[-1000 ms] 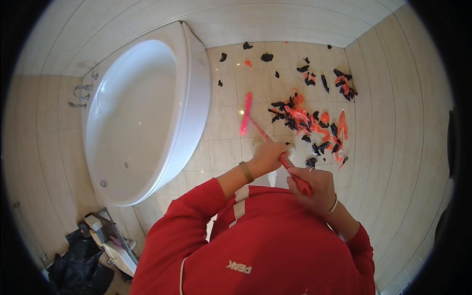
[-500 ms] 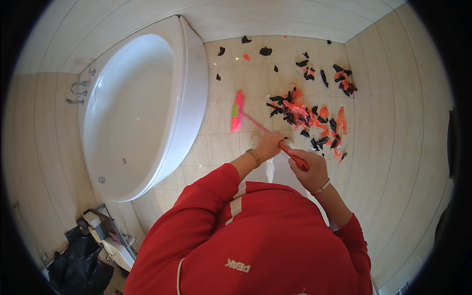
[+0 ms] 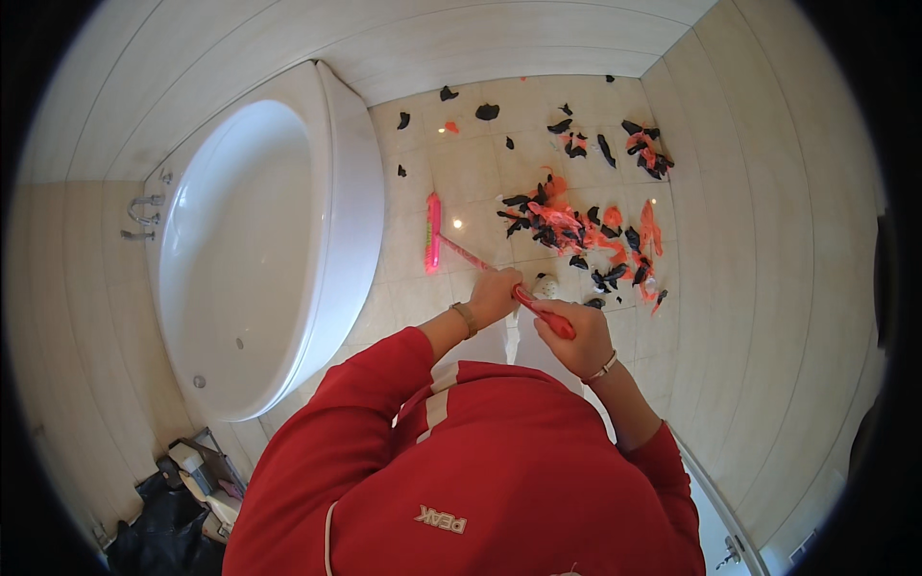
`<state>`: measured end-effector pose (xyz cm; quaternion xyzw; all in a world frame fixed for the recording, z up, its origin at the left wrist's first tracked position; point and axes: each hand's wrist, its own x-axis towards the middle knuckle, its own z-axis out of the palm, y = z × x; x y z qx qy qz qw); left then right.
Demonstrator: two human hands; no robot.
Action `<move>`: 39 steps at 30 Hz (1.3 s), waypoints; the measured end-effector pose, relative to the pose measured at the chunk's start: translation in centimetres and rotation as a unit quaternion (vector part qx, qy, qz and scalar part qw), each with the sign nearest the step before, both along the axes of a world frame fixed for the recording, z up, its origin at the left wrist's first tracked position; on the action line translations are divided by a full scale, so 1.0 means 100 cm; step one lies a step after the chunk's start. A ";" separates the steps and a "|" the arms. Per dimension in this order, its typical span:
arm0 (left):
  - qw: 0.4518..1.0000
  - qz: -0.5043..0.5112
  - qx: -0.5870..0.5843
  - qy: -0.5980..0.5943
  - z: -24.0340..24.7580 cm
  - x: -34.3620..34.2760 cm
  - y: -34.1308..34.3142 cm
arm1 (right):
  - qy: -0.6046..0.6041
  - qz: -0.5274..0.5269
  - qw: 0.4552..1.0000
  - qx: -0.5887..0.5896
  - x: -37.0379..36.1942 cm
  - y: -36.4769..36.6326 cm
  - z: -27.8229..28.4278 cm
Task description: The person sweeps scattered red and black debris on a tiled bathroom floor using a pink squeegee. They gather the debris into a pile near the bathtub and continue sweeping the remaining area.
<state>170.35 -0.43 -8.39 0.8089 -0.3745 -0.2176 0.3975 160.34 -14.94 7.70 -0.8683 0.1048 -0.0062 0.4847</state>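
Note:
Both my hands grip a red-handled broom. My left hand (image 3: pixel 495 294) is wrapped round the shaft lower down, while my right hand (image 3: pixel 576 340) closes on the red grip near its top end. Beyond my left hand the shaft slants away to the left, down to the pink broom (image 3: pixel 433 233) head, which is on the tiled floor beside the bathtub. Right of the broom head lies a heap of crumpled black and orange-red scraps (image 3: pixel 557 223), apart from the bristles. More scraps trail from the heap toward my right.
A white corner bathtub (image 3: pixel 346 221) with a chrome tap (image 3: pixel 144 211) fills the left side. Single black scraps (image 3: pixel 488 112) are scattered near the far wall, and a smaller pile (image 3: pixel 648 149) sits by the right wall. Dark folded material (image 3: pixel 168 528) lies at lower left.
The broom head, blurred before, now shows sharply, nearer the bathtub. My hands stay on the handle. The whole view has shifted, with floor and scraps appearing further left.

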 end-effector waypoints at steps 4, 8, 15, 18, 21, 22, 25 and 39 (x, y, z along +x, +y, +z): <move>0.993 -0.006 -0.118 0.013 -0.018 -0.018 -0.043 | 0.055 -0.057 0.996 -0.039 -0.013 -0.015 0.012; 0.981 -0.024 -0.175 0.084 -0.001 -0.025 -0.095 | 0.042 -0.019 0.980 -0.192 -0.016 -0.017 0.035; 0.973 -0.059 -0.222 -0.023 0.067 -0.039 -0.113 | 0.007 0.037 0.952 -0.303 -0.041 -0.013 0.093; 0.985 -0.056 -0.164 -0.026 0.076 -0.052 -0.095 | 0.030 0.056 0.965 -0.255 -0.053 -0.021 0.112; 0.991 -0.054 -0.124 -0.009 0.053 -0.063 -0.074 | 0.037 0.032 0.981 -0.188 -0.063 -0.025 0.083; 0.993 -0.053 -0.108 0.001 0.040 -0.065 -0.067 | 0.035 0.025 0.986 -0.163 -0.064 -0.026 0.071; 0.993 -0.036 -0.113 0.015 0.016 -0.066 -0.067 | 0.060 -0.002 0.989 -0.136 -0.055 -0.028 0.057; 0.984 -0.011 -0.176 -0.006 0.058 -0.010 -0.039 | -0.040 0.135 0.962 -0.234 -0.003 0.021 0.072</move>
